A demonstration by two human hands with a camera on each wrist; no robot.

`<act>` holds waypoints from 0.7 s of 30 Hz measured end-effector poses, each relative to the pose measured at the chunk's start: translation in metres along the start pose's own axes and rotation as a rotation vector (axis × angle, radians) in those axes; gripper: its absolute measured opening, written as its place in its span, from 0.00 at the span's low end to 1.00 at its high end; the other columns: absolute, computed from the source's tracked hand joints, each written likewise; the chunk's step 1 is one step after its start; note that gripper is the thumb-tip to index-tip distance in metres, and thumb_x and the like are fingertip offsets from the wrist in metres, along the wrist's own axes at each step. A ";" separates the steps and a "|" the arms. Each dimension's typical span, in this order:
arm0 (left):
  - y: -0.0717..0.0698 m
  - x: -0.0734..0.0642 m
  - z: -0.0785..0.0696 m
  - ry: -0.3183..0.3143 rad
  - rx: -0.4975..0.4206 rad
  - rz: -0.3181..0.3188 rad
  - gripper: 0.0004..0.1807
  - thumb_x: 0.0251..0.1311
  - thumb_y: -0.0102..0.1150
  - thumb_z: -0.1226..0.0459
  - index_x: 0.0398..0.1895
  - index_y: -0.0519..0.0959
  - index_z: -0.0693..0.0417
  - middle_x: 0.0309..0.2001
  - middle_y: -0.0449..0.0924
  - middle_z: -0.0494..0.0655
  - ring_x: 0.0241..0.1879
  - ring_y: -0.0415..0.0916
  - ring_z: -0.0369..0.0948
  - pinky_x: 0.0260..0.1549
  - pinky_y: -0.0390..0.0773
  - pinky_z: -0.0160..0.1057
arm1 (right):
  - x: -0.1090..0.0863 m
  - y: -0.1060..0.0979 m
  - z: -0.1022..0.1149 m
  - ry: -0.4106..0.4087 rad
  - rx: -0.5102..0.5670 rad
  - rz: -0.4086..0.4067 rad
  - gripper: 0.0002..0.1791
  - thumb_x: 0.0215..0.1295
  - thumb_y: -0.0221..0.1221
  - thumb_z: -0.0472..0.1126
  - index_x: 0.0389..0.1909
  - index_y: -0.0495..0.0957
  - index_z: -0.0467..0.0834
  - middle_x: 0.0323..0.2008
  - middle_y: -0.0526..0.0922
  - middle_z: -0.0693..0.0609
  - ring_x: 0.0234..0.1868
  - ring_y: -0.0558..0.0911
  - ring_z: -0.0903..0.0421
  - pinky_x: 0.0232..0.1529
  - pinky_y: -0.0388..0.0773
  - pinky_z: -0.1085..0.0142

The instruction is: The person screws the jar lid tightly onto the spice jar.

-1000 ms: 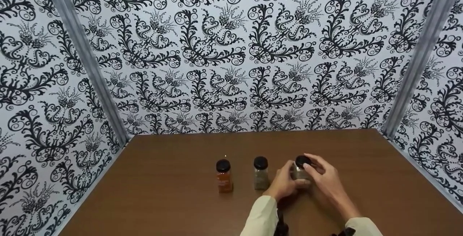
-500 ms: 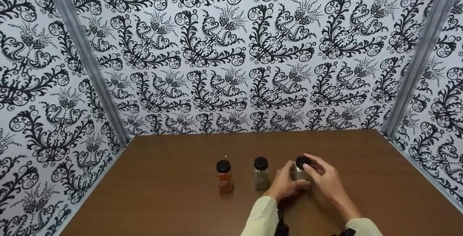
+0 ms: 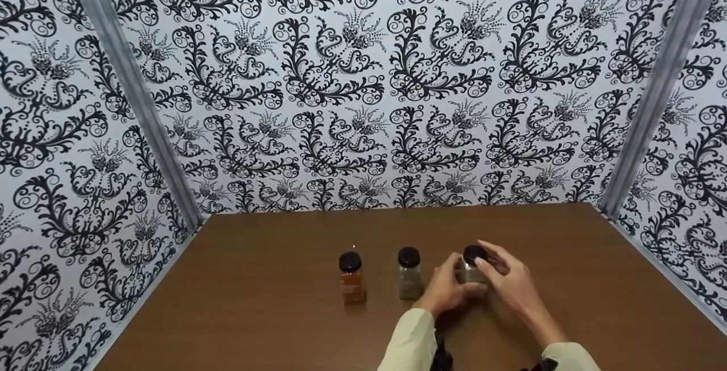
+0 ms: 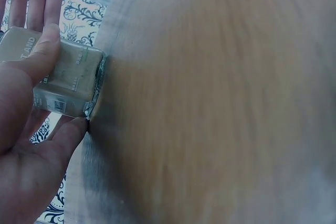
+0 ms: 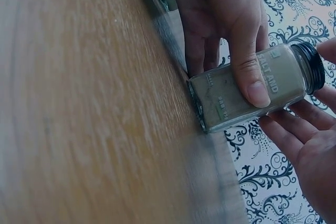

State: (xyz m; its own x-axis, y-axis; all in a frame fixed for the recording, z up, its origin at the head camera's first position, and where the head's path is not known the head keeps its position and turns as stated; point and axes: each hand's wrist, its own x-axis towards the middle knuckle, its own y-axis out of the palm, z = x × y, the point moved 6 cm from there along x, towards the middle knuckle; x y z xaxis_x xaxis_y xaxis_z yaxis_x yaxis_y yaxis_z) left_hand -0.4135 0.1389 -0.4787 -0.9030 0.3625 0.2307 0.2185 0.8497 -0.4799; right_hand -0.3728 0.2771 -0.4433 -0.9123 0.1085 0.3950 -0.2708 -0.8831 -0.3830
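A square glass spice jar (image 3: 471, 273) with a black lid (image 3: 475, 254) stands upright on the table at the right of a row. My left hand (image 3: 446, 290) grips the jar's body, its thumb across the printed label in the right wrist view. The jar (image 5: 236, 95) holds a greyish-beige powder, and its base touches the tabletop. Thumb and fingers of my right hand (image 3: 514, 286) pinch the lid from the right side. The lid (image 5: 310, 67) sits on the jar's neck. In the left wrist view the lid is largely out of sight.
To the left stand a jar of greenish-grey seasoning (image 3: 409, 281) and, farther left, a jar of orange-red spice (image 3: 352, 287), both with black lids. The brown wooden table (image 3: 255, 303) is bounded by black-and-white patterned walls (image 3: 341, 104) at the back and sides.
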 end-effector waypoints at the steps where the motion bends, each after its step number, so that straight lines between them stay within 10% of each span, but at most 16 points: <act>1: 0.000 0.000 0.000 -0.003 0.001 0.000 0.24 0.52 0.76 0.55 0.50 0.74 0.39 0.51 0.84 0.42 0.47 0.79 0.34 0.46 0.78 0.34 | 0.000 0.000 0.000 -0.002 0.001 -0.002 0.22 0.71 0.60 0.42 0.64 0.76 0.44 0.62 0.80 0.40 0.61 0.80 0.46 0.53 0.72 0.82; 11: 0.002 0.001 0.003 -0.030 -0.090 0.026 0.24 0.52 0.76 0.61 0.50 0.74 0.43 0.45 0.85 0.45 0.36 0.78 0.32 0.24 0.77 0.30 | 0.001 0.002 -0.003 0.015 0.094 -0.028 0.19 0.67 0.64 0.39 0.58 0.79 0.40 0.56 0.83 0.40 0.51 0.80 0.74 0.51 0.76 0.81; 21: 0.000 0.002 0.002 -0.007 -0.054 0.012 0.25 0.52 0.76 0.59 0.51 0.74 0.41 0.46 0.85 0.42 0.42 0.79 0.32 0.38 0.78 0.30 | -0.001 0.001 0.000 0.006 0.089 -0.006 0.21 0.69 0.62 0.38 0.62 0.77 0.40 0.59 0.81 0.38 0.57 0.82 0.57 0.50 0.76 0.80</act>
State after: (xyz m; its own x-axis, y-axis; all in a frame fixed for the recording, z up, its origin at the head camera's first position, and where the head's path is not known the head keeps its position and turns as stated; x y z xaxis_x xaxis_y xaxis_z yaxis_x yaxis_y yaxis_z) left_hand -0.4155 0.1390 -0.4803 -0.9028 0.3704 0.2186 0.2492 0.8647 -0.4361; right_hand -0.3723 0.2762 -0.4441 -0.9124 0.1164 0.3924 -0.2485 -0.9194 -0.3050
